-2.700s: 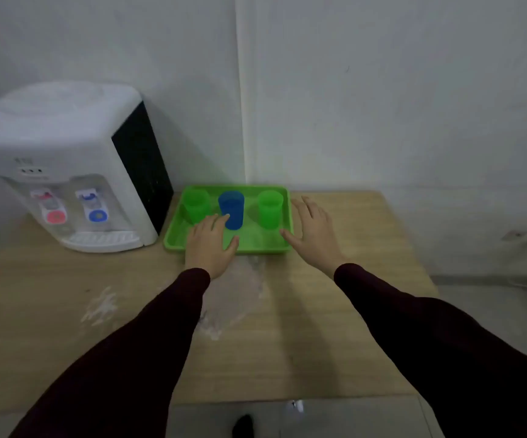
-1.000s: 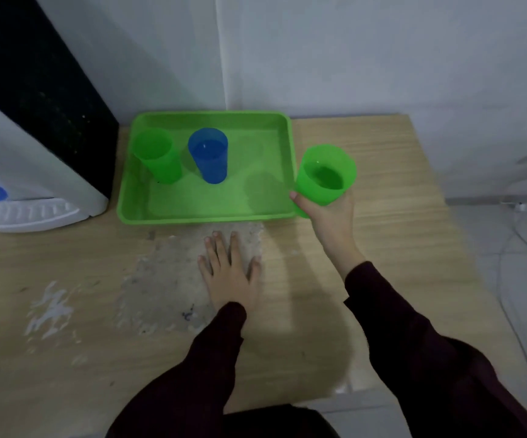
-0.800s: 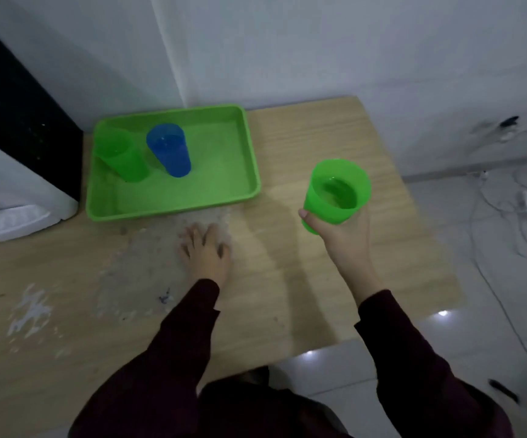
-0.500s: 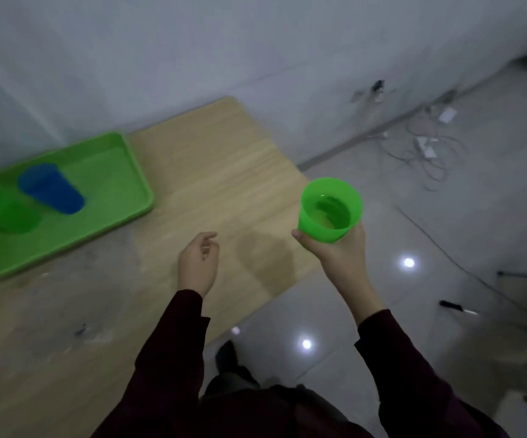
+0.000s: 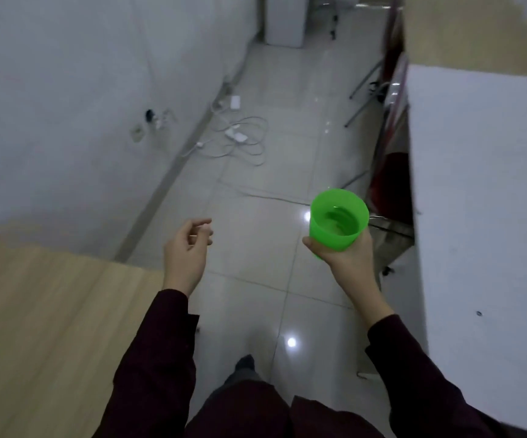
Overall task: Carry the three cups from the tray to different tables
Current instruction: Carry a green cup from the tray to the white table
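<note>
Green cup [image 5: 338,227] | upright in right hand [image 5: 346,257] | possibly liquid inside | left hand [image 5: 186,251] empty

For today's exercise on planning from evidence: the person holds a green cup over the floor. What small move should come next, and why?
Probably keep the green cup level and step forward along the tiled floor. The right hand grips it over open floor, liquid shows inside, cables lie ahead, and the left hand is free.
</note>
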The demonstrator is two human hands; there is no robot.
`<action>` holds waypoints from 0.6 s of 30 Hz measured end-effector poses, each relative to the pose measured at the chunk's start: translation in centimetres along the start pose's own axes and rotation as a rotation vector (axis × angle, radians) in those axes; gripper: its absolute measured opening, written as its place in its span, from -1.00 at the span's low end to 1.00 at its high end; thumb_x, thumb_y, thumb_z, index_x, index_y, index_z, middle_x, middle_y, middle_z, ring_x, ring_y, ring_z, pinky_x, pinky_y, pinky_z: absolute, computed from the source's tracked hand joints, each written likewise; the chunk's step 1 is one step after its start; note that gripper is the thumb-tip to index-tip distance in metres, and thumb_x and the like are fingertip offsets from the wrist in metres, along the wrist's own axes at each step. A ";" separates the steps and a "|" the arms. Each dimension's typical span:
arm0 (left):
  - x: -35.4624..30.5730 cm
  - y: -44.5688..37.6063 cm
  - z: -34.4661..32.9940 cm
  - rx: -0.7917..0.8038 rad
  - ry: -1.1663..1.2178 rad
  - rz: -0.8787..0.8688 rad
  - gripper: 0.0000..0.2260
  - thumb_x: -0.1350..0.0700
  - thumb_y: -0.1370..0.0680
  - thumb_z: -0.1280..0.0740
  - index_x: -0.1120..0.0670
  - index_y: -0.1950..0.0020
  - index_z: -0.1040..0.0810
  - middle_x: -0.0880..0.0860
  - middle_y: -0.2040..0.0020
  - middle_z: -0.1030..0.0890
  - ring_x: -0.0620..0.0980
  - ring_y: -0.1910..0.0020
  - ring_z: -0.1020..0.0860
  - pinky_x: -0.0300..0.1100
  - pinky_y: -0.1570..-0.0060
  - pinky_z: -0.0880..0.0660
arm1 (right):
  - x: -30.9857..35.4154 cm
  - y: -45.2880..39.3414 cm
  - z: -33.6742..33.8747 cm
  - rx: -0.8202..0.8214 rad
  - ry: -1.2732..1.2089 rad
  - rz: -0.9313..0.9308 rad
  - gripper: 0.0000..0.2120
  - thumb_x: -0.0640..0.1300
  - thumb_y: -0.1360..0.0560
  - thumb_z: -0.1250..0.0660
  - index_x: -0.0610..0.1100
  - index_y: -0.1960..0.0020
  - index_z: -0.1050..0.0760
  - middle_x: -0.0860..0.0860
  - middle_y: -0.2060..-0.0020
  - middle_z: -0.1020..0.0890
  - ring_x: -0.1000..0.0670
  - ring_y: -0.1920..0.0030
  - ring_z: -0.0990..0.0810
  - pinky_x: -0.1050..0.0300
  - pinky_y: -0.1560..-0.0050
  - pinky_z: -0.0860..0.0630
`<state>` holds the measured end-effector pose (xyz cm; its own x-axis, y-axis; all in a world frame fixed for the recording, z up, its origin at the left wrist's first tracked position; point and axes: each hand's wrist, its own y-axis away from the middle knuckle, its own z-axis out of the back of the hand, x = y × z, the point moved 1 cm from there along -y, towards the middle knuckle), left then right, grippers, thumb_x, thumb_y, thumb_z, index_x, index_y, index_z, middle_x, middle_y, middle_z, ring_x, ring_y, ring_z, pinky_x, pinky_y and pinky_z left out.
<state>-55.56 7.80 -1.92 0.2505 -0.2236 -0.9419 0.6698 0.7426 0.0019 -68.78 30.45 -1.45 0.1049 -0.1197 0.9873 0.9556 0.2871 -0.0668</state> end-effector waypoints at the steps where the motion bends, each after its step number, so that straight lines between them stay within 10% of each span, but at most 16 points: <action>1: -0.7 -1.2 -2.0 0.048 0.002 -0.019 -0.87 0.09 -0.58 -0.22 -0.07 0.02 -0.55 -0.02 0.18 -0.60 -0.04 0.18 -0.59 -0.28 0.18 -0.43 | -0.4 -0.9 1.5 -0.050 -0.001 -0.008 -0.40 -0.31 -0.22 -0.62 -0.35 -0.18 -0.45 -0.04 0.05 -0.61 0.21 0.12 -0.57 0.41 0.05 -0.48; 8: -5.2 -9.9 -15.9 0.348 0.036 -0.109 -0.83 0.10 -0.57 -0.23 -0.15 0.10 -0.54 -0.04 0.19 -0.60 -0.04 0.18 -0.60 -0.30 0.16 -0.44 | -2.6 -8.3 9.6 -0.380 -0.014 -0.070 -0.35 -0.26 -0.22 -0.63 -0.33 -0.24 -0.45 -0.24 -0.11 -0.61 -0.21 -0.12 -0.59 -0.10 -0.17 -0.55; 18: -12.4 -20.8 -35.7 0.749 -0.027 -0.272 -0.82 0.16 -0.56 -0.25 -0.08 0.14 -0.56 -0.02 0.26 -0.60 0.00 0.24 -0.59 -0.15 0.17 -0.51 | -4.7 -19.0 18.0 -0.794 0.018 -0.141 -0.37 -0.22 -0.22 -0.63 -0.26 -0.23 -0.48 -0.19 -0.10 -0.63 -0.15 -0.12 -0.61 -0.07 -0.17 -0.56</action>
<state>-97.55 17.71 -2.29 0.0207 -0.3584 -0.9333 0.9992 0.0396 0.0070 -92.38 42.68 -2.18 -0.0335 -0.1217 0.9920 0.8699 -0.4922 -0.0309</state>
